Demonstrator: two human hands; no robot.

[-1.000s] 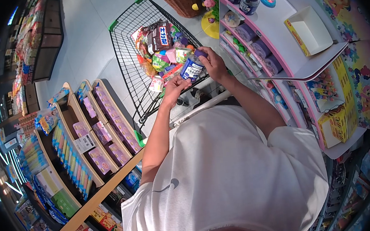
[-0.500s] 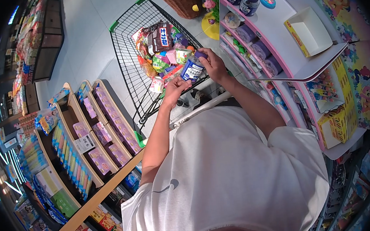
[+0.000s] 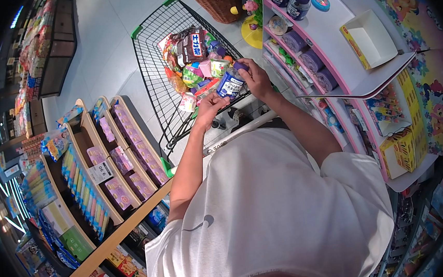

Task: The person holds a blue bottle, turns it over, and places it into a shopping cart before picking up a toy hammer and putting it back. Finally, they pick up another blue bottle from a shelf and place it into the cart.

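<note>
A jar with a purple lid and a blue-and-white label [image 3: 231, 85] is held tilted over the near end of a wire shopping cart [image 3: 149, 63]. My right hand [image 3: 255, 78] is closed round its lid end. Fingers of my left hand [image 3: 210, 108] pinch the jar's lower end. Beyond the jar, a heap of packaged sweets lies in the cart, among them a brown candy bag [image 3: 191, 45], a pink box [image 3: 205, 68] and a green-and-white cup [image 3: 219, 67].
To the right stands a white-and-pink display shelf [image 3: 327, 23] with two similar jars [image 3: 299, 5] and an open yellow-and-white box [image 3: 371, 38]. A wooden-edged candy rack [image 3: 119, 230] is close on the left. A wicker basket [image 3: 220, 6] sits past the cart.
The jar has turned very slightly in my hands, so its label sits at a little different angle. My hands and the cart stay nearly in place.
</note>
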